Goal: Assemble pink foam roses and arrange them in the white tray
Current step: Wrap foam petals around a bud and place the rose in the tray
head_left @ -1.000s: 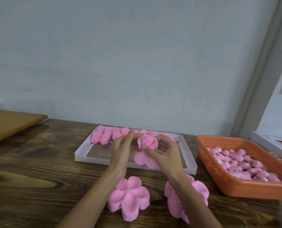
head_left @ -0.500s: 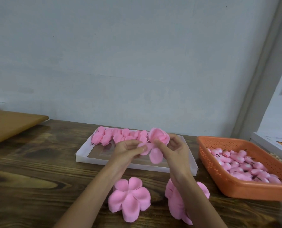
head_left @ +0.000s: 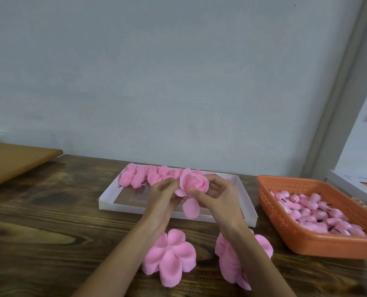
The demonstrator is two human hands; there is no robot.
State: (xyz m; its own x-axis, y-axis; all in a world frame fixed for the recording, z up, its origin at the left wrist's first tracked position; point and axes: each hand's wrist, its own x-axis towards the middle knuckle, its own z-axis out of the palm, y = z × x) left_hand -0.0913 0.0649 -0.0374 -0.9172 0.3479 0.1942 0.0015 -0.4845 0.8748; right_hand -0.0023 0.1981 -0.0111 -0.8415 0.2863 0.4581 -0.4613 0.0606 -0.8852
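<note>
Foam rose (head_left: pixel 194 183) pinched between both hands, above the near edge of the white tray (head_left: pixel 122 205).
Left hand (head_left: pixel 164 194) curled on its left flank, right hand (head_left: pixel 218 196) clamped at the base, one petal dangling; bud end up. Finished roses (head_left: pixel 148 177) just beyond the hands, along the tray's far wall: probably a short forward reach, neither hand nearer.

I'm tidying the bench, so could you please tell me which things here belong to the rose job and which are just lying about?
Part of the job: the rose pinched by the left hand and right hand; white tray with finished roses; loose petal pieces; orange basket of buds.
Lying about: wooden board, far left; white box, far right.
</note>
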